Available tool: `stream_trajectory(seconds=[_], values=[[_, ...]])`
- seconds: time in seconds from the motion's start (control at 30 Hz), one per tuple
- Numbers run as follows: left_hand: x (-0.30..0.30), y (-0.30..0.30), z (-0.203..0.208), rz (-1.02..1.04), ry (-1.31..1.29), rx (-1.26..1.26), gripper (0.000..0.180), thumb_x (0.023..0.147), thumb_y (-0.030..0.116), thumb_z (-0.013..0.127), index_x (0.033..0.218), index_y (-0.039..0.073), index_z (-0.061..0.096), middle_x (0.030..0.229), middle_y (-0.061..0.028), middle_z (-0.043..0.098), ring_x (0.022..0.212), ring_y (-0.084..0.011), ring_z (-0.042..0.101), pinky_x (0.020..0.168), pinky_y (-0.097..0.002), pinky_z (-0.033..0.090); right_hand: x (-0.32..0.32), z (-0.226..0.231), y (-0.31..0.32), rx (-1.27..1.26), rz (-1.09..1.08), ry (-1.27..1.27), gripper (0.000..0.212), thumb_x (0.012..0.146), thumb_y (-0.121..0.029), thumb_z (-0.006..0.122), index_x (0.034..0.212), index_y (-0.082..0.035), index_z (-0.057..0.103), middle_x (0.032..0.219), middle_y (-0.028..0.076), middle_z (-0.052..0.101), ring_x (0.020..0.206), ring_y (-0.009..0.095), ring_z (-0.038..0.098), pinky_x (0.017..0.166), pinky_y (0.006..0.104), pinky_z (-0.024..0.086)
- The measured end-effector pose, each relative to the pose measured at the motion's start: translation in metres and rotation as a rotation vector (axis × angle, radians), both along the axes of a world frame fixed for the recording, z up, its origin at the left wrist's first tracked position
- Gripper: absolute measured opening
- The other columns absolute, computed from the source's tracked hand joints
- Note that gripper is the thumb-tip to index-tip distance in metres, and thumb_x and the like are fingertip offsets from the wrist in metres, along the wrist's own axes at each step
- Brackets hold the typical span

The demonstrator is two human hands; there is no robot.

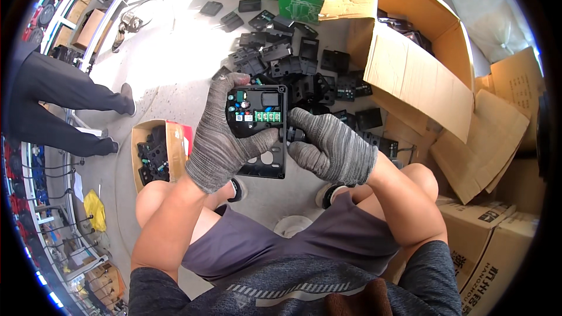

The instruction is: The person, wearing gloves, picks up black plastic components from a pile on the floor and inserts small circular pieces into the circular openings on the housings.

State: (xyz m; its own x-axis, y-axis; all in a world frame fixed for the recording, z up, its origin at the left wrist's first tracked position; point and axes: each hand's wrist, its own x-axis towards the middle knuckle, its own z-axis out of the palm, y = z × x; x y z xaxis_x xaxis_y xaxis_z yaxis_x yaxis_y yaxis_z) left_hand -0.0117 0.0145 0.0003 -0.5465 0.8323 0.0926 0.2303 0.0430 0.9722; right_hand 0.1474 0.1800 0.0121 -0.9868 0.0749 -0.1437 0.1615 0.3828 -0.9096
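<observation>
The gloved left hand (219,140) wraps its fingers round the black module (257,129), held above the knees, while the right hand (331,146) pinches its three-o'clock edge, apparently inspecting; turning it needs a firm grip.

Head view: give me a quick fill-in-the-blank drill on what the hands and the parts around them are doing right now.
1. The left hand grips a black housing holding a circuit board with a row of ____ terminals.
2. Both hands wear grey knitted ____.
3. More black parts lie piled on the floor beside a big open ____ box.
4. The right hand touches the housing's ____ edge.

Missing words: green; gloves; cardboard; right
</observation>
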Motion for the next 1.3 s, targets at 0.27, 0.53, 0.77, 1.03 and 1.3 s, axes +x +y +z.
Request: stream_trajectory(seconds=[0.27, 0.53, 0.77, 1.03, 1.3], values=[[-0.001, 0.001, -0.005, 0.005, -0.005, 0.030, 0.085, 0.071, 0.016, 0.090, 0.139, 0.008, 0.039, 0.125, -0.0111, 0.054, 0.112, -0.0194, 0.060, 0.098, -0.0332, 0.053, 0.006, -0.010, -0.007, -0.020, -0.142, 0.184, 0.033, 0.097, -0.019, 0.065, 0.120, -0.002, 0.050, 0.087, 0.012, 0.064, 0.074, 0.022, 0.065, 0.066, 0.0364, 0.051], [-0.002, -0.002, 0.000, -0.003, -0.031, 0.012, 0.085, 0.071, 0.016, 0.090, 0.139, 0.009, 0.039, 0.127, -0.0124, 0.052, 0.114, -0.0204, 0.059, 0.098, -0.0335, 0.053, 0.002, -0.003, -0.006, 0.117, -0.141, 0.266, 0.023, 0.096, -0.019, 0.068, 0.106, -0.001, 0.059, 0.077, 0.017, 0.066, 0.069, 0.032, 0.069, 0.061, 0.0390, 0.053], [0.002, 0.002, -0.002, 0.016, 0.053, 0.022, 0.084, 0.071, 0.013, 0.090, 0.138, 0.010, 0.039, 0.126, -0.0121, 0.052, 0.114, -0.0199, 0.059, 0.097, -0.0330, 0.053, 0.002, -0.004, -0.010, -0.137, -0.204, 0.012, 0.025, 0.104, -0.025, 0.054, 0.102, -0.002, 0.064, 0.078, 0.018, 0.064, 0.065, 0.032, 0.065, 0.058, 0.0388, 0.051], [-0.002, 0.002, -0.003, 0.045, -0.138, 0.014, 0.087, 0.071, 0.014, 0.090, 0.140, 0.008, 0.037, 0.128, -0.0130, 0.051, 0.114, -0.0196, 0.058, 0.094, -0.0316, 0.055, 0.000, -0.016, -0.004, 0.145, -0.223, 0.516, 0.037, 0.084, -0.006, 0.075, 0.116, -0.004, 0.057, 0.097, 0.013, 0.064, 0.079, 0.027, 0.069, 0.067, 0.0356, 0.056], [-0.001, 0.000, -0.005, 0.034, -0.031, -0.002, 0.088, 0.072, 0.017, 0.090, 0.141, 0.007, 0.037, 0.129, -0.0130, 0.050, 0.115, -0.0198, 0.058, 0.095, -0.0325, 0.055, 0.001, -0.006, -0.007, 0.123, -0.227, 0.190, 0.024, 0.097, -0.023, 0.064, 0.108, -0.002, 0.063, 0.070, 0.015, 0.063, 0.068, 0.033, 0.069, 0.061, 0.0391, 0.054]])
